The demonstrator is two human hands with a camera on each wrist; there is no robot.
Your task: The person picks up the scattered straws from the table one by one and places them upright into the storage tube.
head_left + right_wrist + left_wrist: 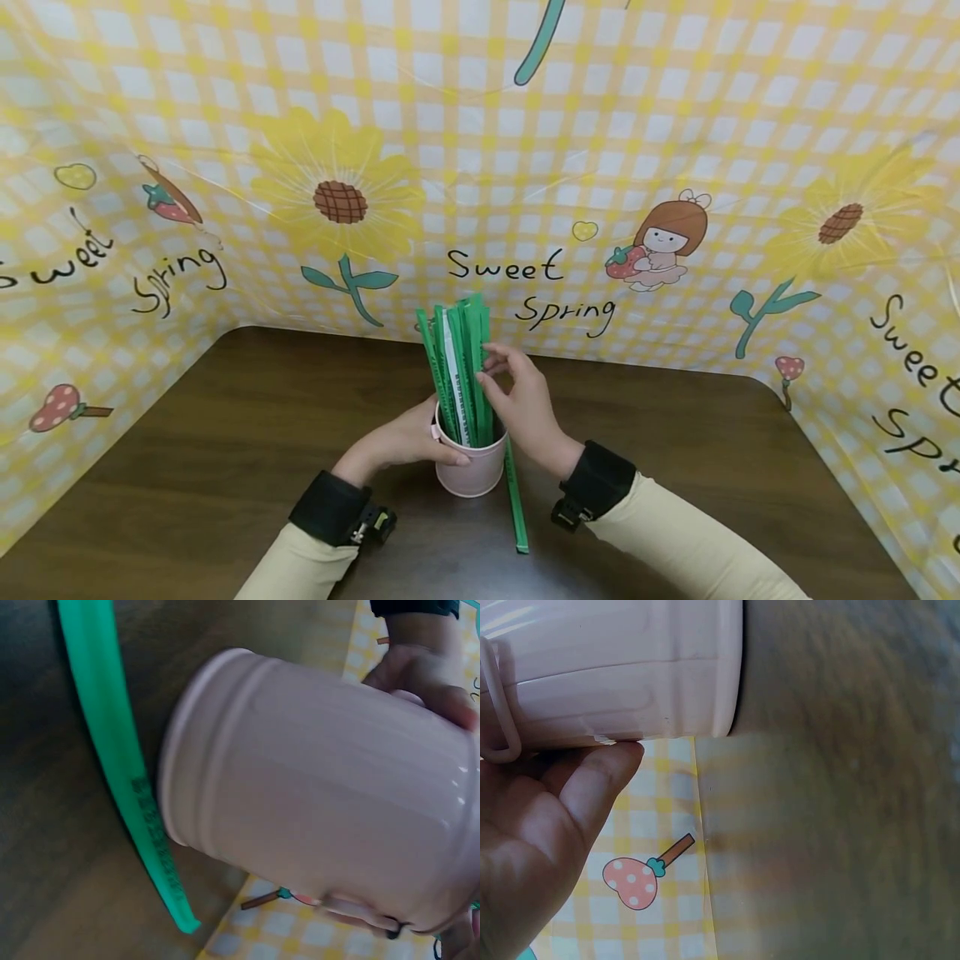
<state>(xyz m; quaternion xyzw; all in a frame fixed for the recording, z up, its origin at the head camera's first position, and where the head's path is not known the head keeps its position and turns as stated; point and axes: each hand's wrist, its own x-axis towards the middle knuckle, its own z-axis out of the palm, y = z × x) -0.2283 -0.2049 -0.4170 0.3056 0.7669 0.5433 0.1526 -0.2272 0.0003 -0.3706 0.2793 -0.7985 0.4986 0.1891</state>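
Observation:
My left hand (405, 435) grips a small pink metal bucket (471, 473) from its left side, thumb at the front rim and the other fingers hidden behind. Side handles show on the bucket (322, 772) in the wrist views. A bunch of long green paper-wrapped straws (471, 367) stands upright inside, one with a white face turned forward. At the right edge of the bunch is my right hand (525, 400), its bent fingers and thumb touching the straws with a gap between them. One more green wrapped straw (516, 508) lies on the table, right beside the bucket's base.
The bucket stands on a dark brown wooden table (247, 450). A yellow-checked cloth (465, 167) with flowers and lettering rises behind the table and along both sides. Black wrist straps with small cameras (378, 523) sit over the pale sleeves.

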